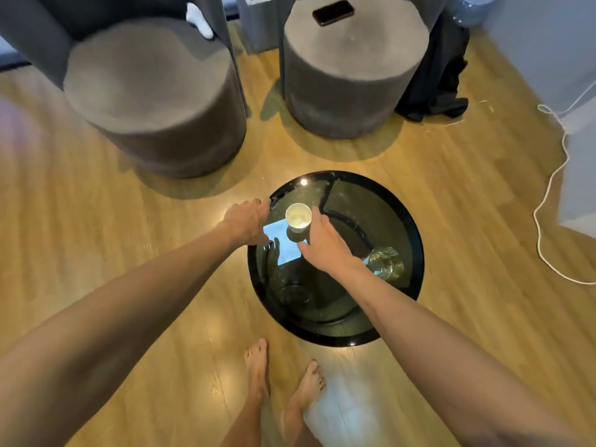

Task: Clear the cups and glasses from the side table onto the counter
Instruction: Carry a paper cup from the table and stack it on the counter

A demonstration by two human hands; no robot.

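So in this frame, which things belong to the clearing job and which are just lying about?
Job:
- white cup on the black glass side table
- clear glass near the table's right edge
- left hand and right hand, either side of the cup

Lying about:
- phone on the grey stool
- white cable on the floor
- dark cloth beside the stool

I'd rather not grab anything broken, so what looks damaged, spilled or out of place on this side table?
Nothing looks spilled or broken. The paper cup stands upright on the glass side table, and the clear glass sits near its right edge. A phone lies on a stool behind.
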